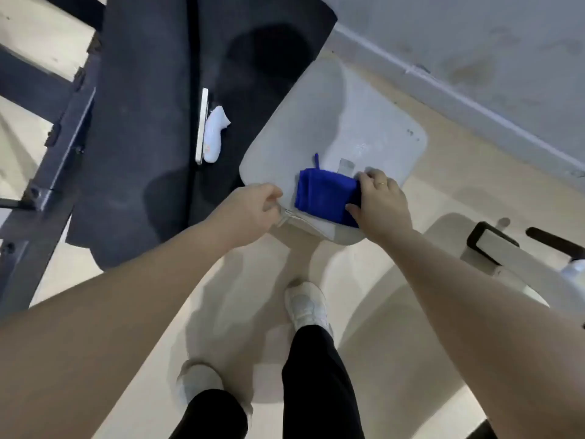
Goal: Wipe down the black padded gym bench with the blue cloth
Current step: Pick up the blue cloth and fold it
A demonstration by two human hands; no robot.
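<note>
Plainly, no readable writing shows anywhere; the white handheld device (212,134) lying on the dark mat carries only a small orange mark, too blurred to make out. The worktop (319,122) is a padded bench seat that reads pale grey under the glare, with a small grey tag near its front edge. On its near end lies the blue cloth (326,198), folded into a thick pad, a short loop sticking up from its far corner. The right hand (381,205), with a ring on one finger, presses down on the cloth's right side, fingers curled over the edge and thumb tucked against the fold. The left hand (250,207) is closed at the front left corner of the pad, gripping what may be a clear plastic film or strap there; the view is too soft to say which. A dark floor mat (148,128) runs beside the bench, with a grey metal frame (53,160) at its left. The floor (373,359) is pale and glossy, meeting a grey wall (490,45) at the upper right. Below, black trousers and white shoes (305,307) stand on the floor.
</note>
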